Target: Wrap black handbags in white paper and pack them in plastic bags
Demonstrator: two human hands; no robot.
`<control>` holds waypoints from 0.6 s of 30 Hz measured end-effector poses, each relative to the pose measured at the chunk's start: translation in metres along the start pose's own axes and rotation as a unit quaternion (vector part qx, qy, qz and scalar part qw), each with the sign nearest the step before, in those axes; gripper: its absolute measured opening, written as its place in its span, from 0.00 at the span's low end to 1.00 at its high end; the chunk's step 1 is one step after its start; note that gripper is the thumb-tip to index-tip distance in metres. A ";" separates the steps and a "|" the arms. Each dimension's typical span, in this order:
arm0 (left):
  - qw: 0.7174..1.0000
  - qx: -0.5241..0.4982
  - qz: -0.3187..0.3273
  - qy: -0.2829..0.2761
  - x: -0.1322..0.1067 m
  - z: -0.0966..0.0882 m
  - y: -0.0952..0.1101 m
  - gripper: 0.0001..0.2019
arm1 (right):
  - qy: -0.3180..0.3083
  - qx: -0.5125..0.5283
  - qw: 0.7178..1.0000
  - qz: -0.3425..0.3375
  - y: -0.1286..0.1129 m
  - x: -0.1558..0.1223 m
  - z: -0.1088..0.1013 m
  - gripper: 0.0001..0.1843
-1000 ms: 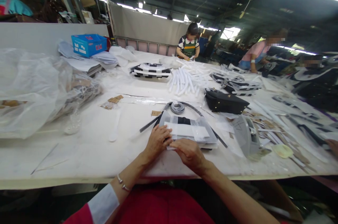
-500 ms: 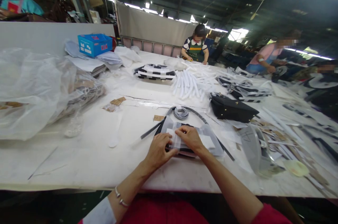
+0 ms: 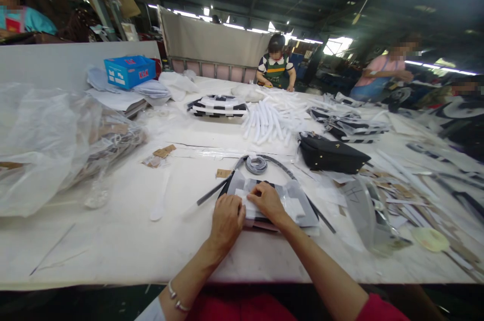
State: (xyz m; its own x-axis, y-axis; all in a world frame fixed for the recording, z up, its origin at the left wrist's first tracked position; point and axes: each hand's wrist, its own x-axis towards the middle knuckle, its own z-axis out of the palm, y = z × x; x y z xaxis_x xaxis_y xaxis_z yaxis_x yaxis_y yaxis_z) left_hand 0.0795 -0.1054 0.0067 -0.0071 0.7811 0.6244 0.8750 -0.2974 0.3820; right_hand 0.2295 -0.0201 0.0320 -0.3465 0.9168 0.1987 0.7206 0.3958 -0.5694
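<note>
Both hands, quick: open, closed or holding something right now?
Left hand: fingers bent at the package; grip can't be told.
Right hand: fingers curled over it; grip can't be told.

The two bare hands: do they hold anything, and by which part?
Wrapped bundle: left hand at its near left corner, right hand on top; whether they grip cannot be told.

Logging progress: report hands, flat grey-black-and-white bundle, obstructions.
Left hand at bundle's near left side; right hand on top. Coiled grey strap just beyond; nothing visibly blocking.
</note>
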 end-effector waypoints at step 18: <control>0.970 0.163 0.147 -0.106 -0.015 -0.001 0.030 0.18 | -0.057 0.005 0.992 0.116 -0.023 0.014 -0.016 0.04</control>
State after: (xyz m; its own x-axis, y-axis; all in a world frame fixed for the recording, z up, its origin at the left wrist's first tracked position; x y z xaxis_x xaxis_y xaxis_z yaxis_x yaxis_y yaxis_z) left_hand 0.1048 -0.1269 0.0094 0.3361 0.7941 0.5065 0.9307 -0.3623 -0.0495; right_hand 0.2180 -0.0155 0.0608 -0.2374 0.9710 -0.0293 0.7829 0.1734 -0.5975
